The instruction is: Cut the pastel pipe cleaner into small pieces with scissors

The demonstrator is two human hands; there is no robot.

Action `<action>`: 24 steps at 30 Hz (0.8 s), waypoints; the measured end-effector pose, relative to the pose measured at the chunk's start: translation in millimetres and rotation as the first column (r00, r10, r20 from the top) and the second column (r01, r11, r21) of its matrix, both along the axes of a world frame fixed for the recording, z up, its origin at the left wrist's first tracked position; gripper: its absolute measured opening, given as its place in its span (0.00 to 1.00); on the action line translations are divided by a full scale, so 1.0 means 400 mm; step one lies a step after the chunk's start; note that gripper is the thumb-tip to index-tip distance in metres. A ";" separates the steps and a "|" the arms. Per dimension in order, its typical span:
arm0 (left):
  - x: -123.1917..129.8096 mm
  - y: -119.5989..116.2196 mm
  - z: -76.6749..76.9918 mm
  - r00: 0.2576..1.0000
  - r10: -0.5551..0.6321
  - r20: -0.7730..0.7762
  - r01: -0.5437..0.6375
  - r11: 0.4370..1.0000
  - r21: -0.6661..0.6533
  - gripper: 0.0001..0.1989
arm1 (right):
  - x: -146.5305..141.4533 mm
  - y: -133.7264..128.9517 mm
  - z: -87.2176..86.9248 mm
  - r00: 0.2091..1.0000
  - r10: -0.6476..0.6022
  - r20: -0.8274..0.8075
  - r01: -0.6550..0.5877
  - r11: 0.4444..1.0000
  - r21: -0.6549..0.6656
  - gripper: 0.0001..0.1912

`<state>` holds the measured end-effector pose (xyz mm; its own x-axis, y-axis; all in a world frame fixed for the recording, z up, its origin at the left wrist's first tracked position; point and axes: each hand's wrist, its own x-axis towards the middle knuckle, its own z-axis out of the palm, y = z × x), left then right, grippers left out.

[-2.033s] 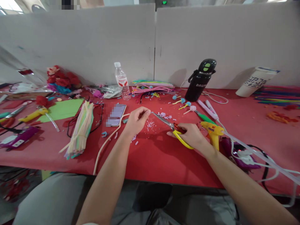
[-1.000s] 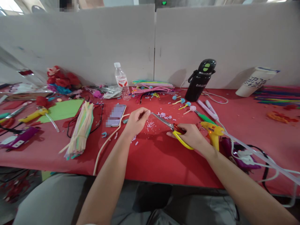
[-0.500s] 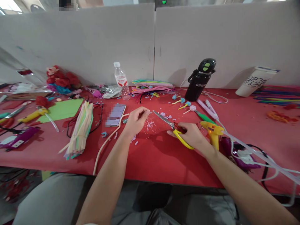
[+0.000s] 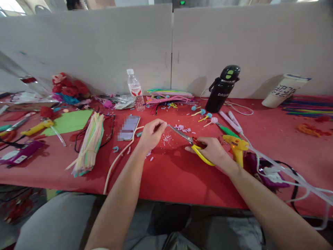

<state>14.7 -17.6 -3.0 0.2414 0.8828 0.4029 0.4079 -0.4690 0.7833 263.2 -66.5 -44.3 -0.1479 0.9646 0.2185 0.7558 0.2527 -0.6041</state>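
Note:
My left hand (image 4: 152, 134) is closed in a pinch over the middle of the red table. Between thumb and forefinger it grips a tiny lilac piece, mostly hidden by the fingertips. My right hand (image 4: 212, 149) is wrapped around the yellow and red handles of a pair of scissors (image 4: 184, 134). The blades point left and their tips reach my left fingertips. Short lilac pieces (image 4: 182, 128) lie in a pile behind the blades. Below the tips, fine lilac clippings (image 4: 167, 139) are scattered on the table.
Right of my right hand stand a yellow glue gun (image 4: 236, 147) and a black bottle (image 4: 221, 92). A phone (image 4: 129, 127), a cream cord (image 4: 117, 161) and a bundle of pale pipe cleaners (image 4: 90, 146) lie to the left. Several small blue-topped stems (image 4: 202, 111) lie behind.
The scissor blades have come together, and their tips now meet the piece at my left fingertips. Both hands stay nearly in place.

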 end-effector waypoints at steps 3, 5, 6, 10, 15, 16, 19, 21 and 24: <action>0.001 0.001 -0.002 1.000 -0.007 0.018 0.007 1.000 -0.016 0.14 | 0.000 0.001 -0.002 1.000 -0.002 -0.002 0.002 1.000 -0.003 0.29; 0.002 0.001 -0.003 0.999 -0.008 0.033 0.009 0.999 -0.031 0.14 | -0.001 0.000 0.000 1.000 -0.005 -0.005 0.005 1.000 0.003 0.28; 0.002 0.002 -0.004 0.999 -0.005 0.040 0.007 0.999 -0.040 0.14 | -0.002 -0.001 0.002 1.000 -0.008 -0.007 0.008 1.000 0.007 0.27; 0.003 0.002 -0.006 0.998 0.007 0.060 -0.003 0.998 -0.071 0.15 | -0.007 -0.005 0.012 1.000 -0.023 -0.016 0.023 1.000 0.009 0.27; 0.006 0.001 -0.008 0.999 0.006 0.041 -0.003 0.998 -0.058 0.16 | -0.008 -0.005 0.011 1.000 -0.024 0.000 0.024 1.000 0.000 0.27; 0.007 0.001 -0.009 0.999 0.008 0.036 -0.006 0.998 -0.056 0.16 | -0.008 -0.004 0.010 1.000 -0.025 0.003 0.025 1.000 -0.002 0.27; 0.009 0.001 -0.011 1.000 0.013 0.023 -0.012 0.998 -0.055 0.16 | -0.006 -0.003 0.006 1.000 -0.024 0.002 0.024 1.000 -0.006 0.27; 0.010 0.001 -0.012 1.000 0.011 0.017 -0.010 0.999 -0.052 0.16 | -0.004 -0.003 0.005 1.000 -0.018 -0.003 0.018 1.000 -0.008 0.27; 0.008 0.001 -0.011 1.000 -0.007 0.010 0.007 0.999 -0.033 0.15 | -0.003 -0.002 0.004 1.000 -0.012 -0.002 0.012 1.000 -0.011 0.28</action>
